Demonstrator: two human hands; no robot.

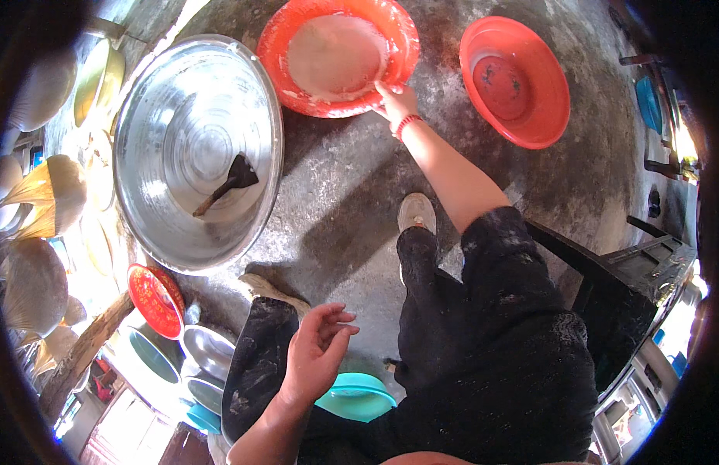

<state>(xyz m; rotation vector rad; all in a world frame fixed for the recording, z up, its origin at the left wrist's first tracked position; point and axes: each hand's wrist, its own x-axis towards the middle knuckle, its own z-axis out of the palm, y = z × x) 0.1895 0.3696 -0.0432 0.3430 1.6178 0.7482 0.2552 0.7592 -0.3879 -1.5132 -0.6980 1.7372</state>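
Observation:
My right hand [396, 105], a red beaded bracelet on its wrist, is closed on the near right rim of an orange-red basin [328, 107]. Inside the basin lies a pale beige substance [336, 56], powder or thick liquid; I cannot tell which. White smears mark the basin's inner wall. My left hand [317, 353] hovers above my left leg, fingers loosely bent, thumb apart and nothing in it. To the left stands a wide, shallow metal pan [165, 155], wet or shiny inside. A dark flat scraper [229, 183] with a wooden handle rests in it.
Another orange-red basin [537, 116] sits at the far right on the concrete floor. A turquoise basin [355, 397] is near my legs. Patterned red dishes [156, 301] and metal bowls [208, 349] stand at the lower left, beside a wooden pole [84, 353]. Dark wooden furniture [607, 294] stands right.

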